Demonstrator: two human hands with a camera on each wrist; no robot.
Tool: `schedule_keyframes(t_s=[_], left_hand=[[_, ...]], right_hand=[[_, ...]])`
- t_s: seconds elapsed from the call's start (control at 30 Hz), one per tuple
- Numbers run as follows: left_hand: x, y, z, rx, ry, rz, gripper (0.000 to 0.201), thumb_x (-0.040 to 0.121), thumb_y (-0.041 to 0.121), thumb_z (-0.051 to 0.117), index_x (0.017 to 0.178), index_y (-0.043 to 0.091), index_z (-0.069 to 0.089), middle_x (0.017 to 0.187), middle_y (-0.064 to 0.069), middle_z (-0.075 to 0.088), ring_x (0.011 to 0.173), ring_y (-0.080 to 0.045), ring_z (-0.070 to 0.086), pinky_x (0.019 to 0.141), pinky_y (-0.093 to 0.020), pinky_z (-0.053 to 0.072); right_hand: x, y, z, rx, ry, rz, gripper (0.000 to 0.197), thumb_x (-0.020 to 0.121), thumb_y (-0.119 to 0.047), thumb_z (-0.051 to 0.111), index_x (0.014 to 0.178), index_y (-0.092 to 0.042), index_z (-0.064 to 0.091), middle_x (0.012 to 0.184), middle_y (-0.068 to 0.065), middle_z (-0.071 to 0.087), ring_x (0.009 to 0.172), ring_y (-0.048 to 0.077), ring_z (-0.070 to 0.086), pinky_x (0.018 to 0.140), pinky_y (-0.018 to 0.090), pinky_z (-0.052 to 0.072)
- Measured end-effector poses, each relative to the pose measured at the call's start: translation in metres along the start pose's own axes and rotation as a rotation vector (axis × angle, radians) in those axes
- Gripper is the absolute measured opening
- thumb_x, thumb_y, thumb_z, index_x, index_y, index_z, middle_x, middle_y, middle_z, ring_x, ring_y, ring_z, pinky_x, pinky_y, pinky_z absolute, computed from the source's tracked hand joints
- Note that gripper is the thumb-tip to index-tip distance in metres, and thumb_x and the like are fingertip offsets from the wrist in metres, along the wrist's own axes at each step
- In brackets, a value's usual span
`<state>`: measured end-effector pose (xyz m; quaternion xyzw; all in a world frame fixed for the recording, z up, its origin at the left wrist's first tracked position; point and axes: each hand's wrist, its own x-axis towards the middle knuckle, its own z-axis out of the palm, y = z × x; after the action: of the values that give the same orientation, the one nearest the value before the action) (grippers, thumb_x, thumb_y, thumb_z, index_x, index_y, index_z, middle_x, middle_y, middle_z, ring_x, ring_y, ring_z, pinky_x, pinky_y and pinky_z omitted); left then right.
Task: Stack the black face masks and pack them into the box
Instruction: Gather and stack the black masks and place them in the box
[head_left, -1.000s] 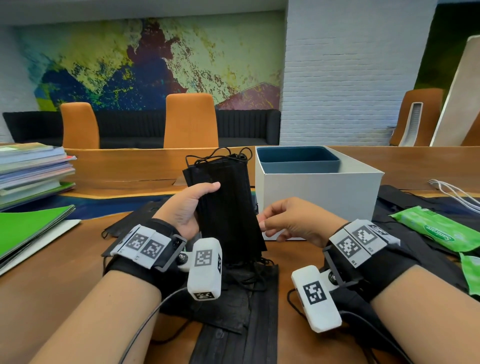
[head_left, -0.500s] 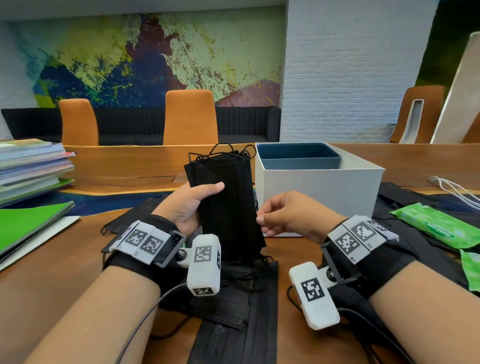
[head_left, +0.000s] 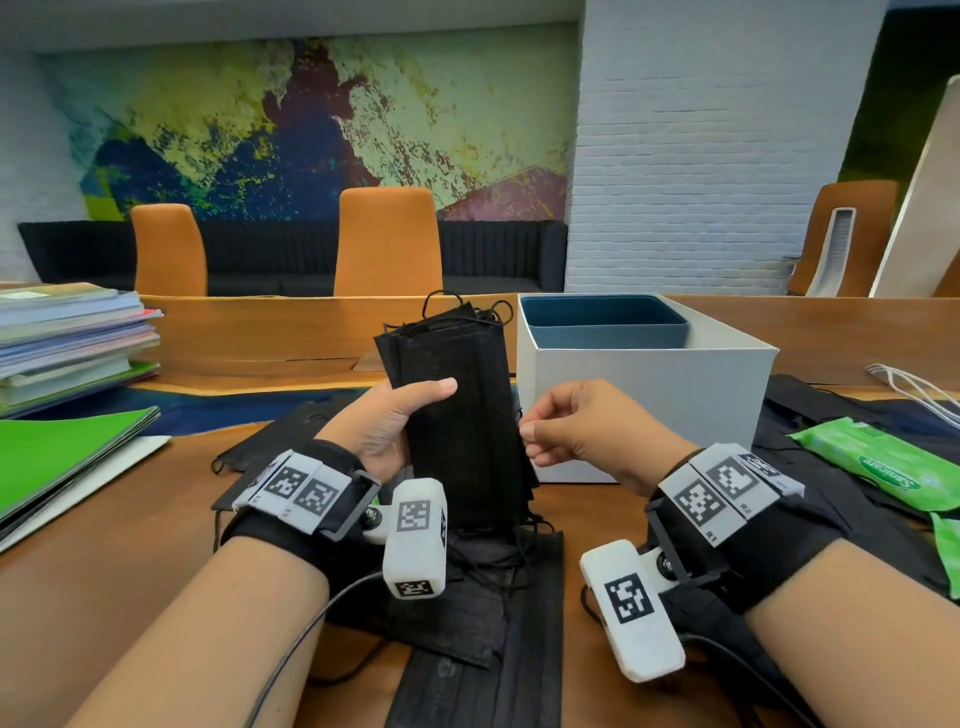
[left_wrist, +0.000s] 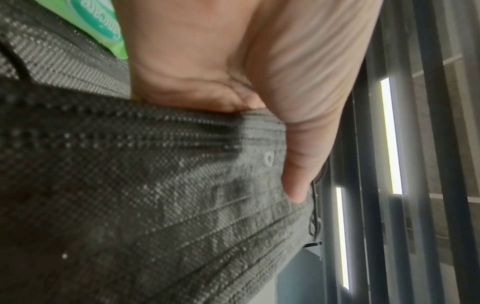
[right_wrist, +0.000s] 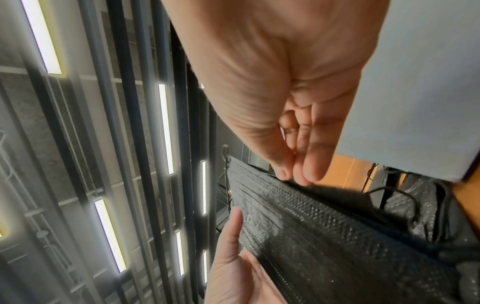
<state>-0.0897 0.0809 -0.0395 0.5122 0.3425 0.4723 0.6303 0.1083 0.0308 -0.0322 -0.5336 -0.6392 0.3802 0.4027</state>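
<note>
Just left of the white box (head_left: 644, 410), seen from my head camera, my left hand (head_left: 387, 423) grips an upright stack of black face masks (head_left: 457, 415), thumb across its front. My right hand (head_left: 582, 426) pinches the stack's right edge with curled fingers. More loose masks (head_left: 483, 613) lie on the table (head_left: 78, 582) below the stack.

From the left wrist, my thumb presses the pleated fabric; the other fingers are hidden behind it.

From the right wrist, thumb and forefinger (right_wrist: 311, 164) meet at the stack's edge, probably nipping one layer, with the box wall beside them.
</note>
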Motion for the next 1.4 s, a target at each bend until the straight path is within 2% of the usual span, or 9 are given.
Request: schedule_keyframes(t_s=[0.13, 0.23, 0.37, 0.5, 0.67, 0.97, 1.13, 1.3, 1.4], left_hand=[[0.0, -0.001, 0.0, 0.014, 0.005, 0.007, 0.015, 0.087, 0.005, 0.06, 0.098, 0.013, 0.065, 0.09, -0.008, 0.072, 0.092, -0.026, 0.066, 0.072, -0.04, 0.053], [-0.002, 0.003, 0.0, -0.03, 0.009, 0.04, 0.016, 0.087, 0.005, 0.059, 0.1, 0.012, 0.066, 0.093, -0.008, 0.072, 0.094, -0.026, 0.066, 0.074, -0.039, 0.053], [-0.005, 0.01, 0.005, 0.045, -0.083, 0.12, 0.041, 0.075, 0.013, 0.067, 0.116, 0.015, 0.062, 0.106, -0.007, 0.071, 0.102, -0.024, 0.066, 0.078, -0.036, 0.053], [-0.01, 0.011, 0.019, 0.205, -0.183, 0.161, 0.045, 0.075, 0.01, 0.073, 0.117, 0.02, 0.06, 0.105, -0.001, 0.071, 0.1, -0.017, 0.068, 0.078, -0.029, 0.054], [-0.013, 0.004, 0.03, 0.346, -0.262, 0.16, 0.042, 0.079, 0.001, 0.071, 0.112, 0.023, 0.059, 0.1, 0.002, 0.071, 0.097, -0.014, 0.067, 0.081, -0.026, 0.053], [-0.01, 0.015, 0.027, 0.352, -0.191, 0.269, 0.043, 0.076, 0.004, 0.073, 0.112, 0.02, 0.057, 0.103, 0.002, 0.071, 0.098, -0.014, 0.068, 0.085, -0.03, 0.054], [-0.01, 0.016, 0.026, 0.207, -0.213, 0.248, 0.037, 0.071, 0.006, 0.073, 0.105, 0.01, 0.06, 0.096, -0.008, 0.071, 0.091, -0.022, 0.069, 0.074, -0.03, 0.054], [-0.01, 0.014, 0.028, 0.173, -0.242, 0.244, 0.046, 0.066, 0.009, 0.074, 0.109, 0.01, 0.055, 0.103, -0.011, 0.068, 0.095, -0.023, 0.067, 0.079, -0.033, 0.056], [-0.009, 0.009, 0.03, 0.242, -0.228, 0.247, 0.071, 0.06, 0.018, 0.084, 0.122, 0.009, 0.051, 0.116, -0.014, 0.065, 0.108, -0.027, 0.064, 0.09, -0.04, 0.053]], right_hand=[[-0.002, 0.003, 0.003, -0.112, -0.096, 0.05, 0.013, 0.091, -0.002, 0.058, 0.08, -0.007, 0.063, 0.07, 0.007, 0.063, 0.063, 0.013, 0.061, 0.069, 0.023, 0.056], [0.0, 0.002, 0.004, -0.11, 0.001, 0.039, 0.008, 0.094, -0.007, 0.054, 0.091, -0.011, 0.06, 0.084, 0.008, 0.062, 0.071, 0.012, 0.06, 0.067, 0.022, 0.055], [-0.001, -0.008, 0.0, 0.081, 0.001, -0.062, 0.021, 0.097, -0.033, 0.05, 0.115, -0.023, 0.054, 0.11, 0.001, 0.063, 0.095, 0.008, 0.064, 0.078, 0.02, 0.055], [-0.003, -0.014, 0.001, 0.104, -0.001, -0.154, 0.034, 0.083, -0.049, 0.056, 0.114, -0.036, 0.049, 0.117, -0.007, 0.063, 0.106, 0.005, 0.062, 0.09, 0.022, 0.051], [-0.007, -0.015, 0.004, 0.026, 0.107, -0.193, 0.035, 0.092, -0.04, 0.055, 0.121, -0.032, 0.038, 0.107, -0.021, 0.054, 0.097, -0.008, 0.052, 0.066, 0.0, 0.042], [-0.007, -0.023, -0.002, -0.06, 0.107, -0.23, 0.061, 0.096, -0.035, 0.05, 0.145, -0.037, 0.014, 0.129, -0.001, 0.049, 0.108, 0.01, 0.055, 0.082, 0.011, 0.045], [-0.002, -0.017, 0.0, 0.147, 0.031, -0.243, 0.076, 0.094, -0.02, 0.056, 0.148, -0.04, 0.006, 0.123, -0.009, 0.054, 0.113, 0.006, 0.055, 0.095, 0.02, 0.043], [-0.005, -0.017, -0.003, 0.308, 0.002, -0.292, 0.07, 0.092, -0.005, 0.057, 0.143, -0.038, 0.022, 0.123, 0.005, 0.059, 0.114, 0.015, 0.058, 0.101, 0.029, 0.046], [-0.006, -0.018, -0.001, 0.249, 0.018, -0.313, 0.05, 0.093, -0.003, 0.054, 0.128, -0.035, 0.038, 0.116, 0.004, 0.058, 0.105, 0.014, 0.06, 0.093, 0.026, 0.051]])
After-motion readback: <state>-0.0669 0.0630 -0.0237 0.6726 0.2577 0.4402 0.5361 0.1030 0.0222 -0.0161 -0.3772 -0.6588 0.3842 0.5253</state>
